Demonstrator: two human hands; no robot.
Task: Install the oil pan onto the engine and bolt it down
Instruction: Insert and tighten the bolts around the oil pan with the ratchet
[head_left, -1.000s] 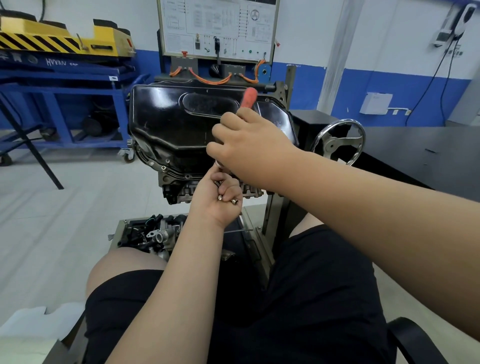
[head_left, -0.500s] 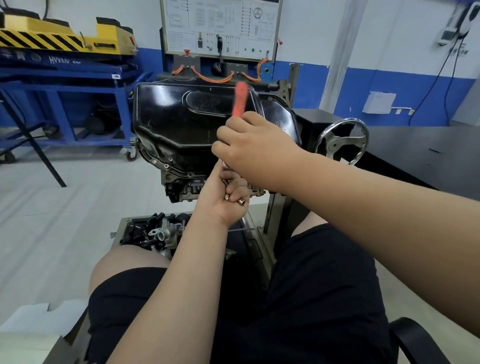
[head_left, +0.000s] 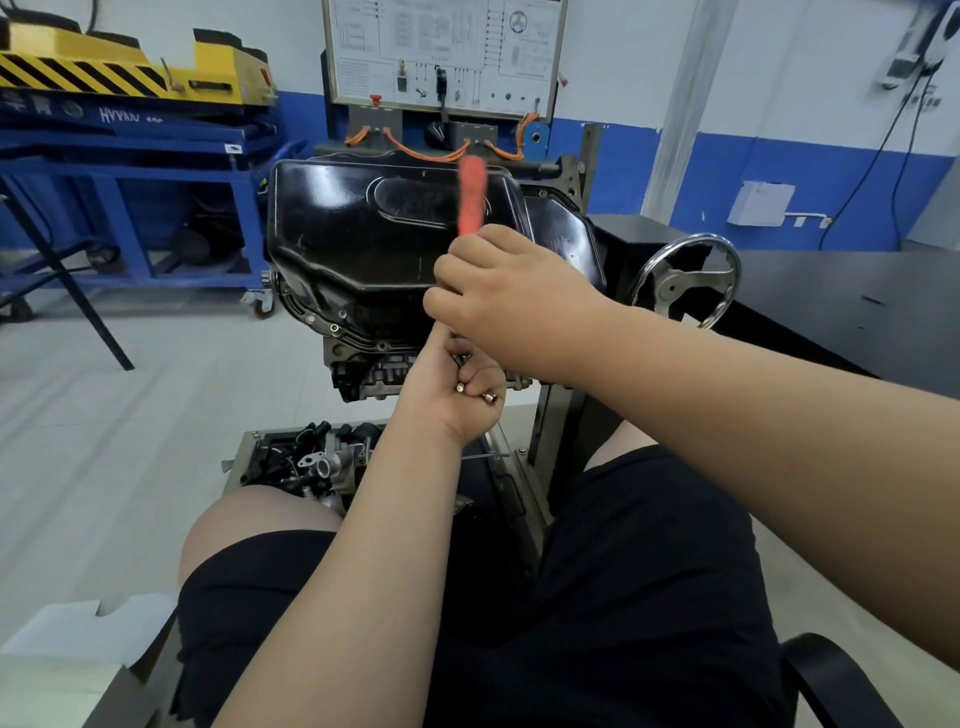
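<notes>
Thighs in black shorts (head_left: 623, 571) fill the view at 6 o'clock. A pale cardboard box (head_left: 62, 649) lies at 8 o'clock and a black chair arm (head_left: 831, 680) at 4 o'clock.

Between the knees, a tray of loose engine parts (head_left: 317, 462) sits low on the stand (head_left: 561, 431).

The left hand (head_left: 452, 400) reaches up the middle. Its grip is curled tight round a few small bolts (head_left: 489, 398), and two metal ends poke out between the fingers.

Touching it from 1 o'clock, the right hand (head_left: 514, 296) has its grip clamped on a tool with an orange handle (head_left: 471, 192). The handle stands up from the fist toward 12 o'clock and is blurred. The tool's working end is hidden behind the two hands.

Both hands meet at the near edge of the oil pan (head_left: 353, 228). The pan is black and glossy, and it sits on the engine (head_left: 374, 374), flange against the block, just above the view's centre. Along the flange at the pan's 7 o'clock are small round marks; I cannot tell whether they are holes or fasteners.

At 3 o'clock of the pan a chrome handwheel (head_left: 685, 280) is fixed to the stand, and a black table (head_left: 831, 291) runs behind it.

Farther back, at 10 o'clock, a blue cart (head_left: 156, 171) carries a yellow machine (head_left: 104, 67) with black stripes. At 12 o'clock a wiring board (head_left: 441, 52) stands against the blue-and-white wall.
</notes>
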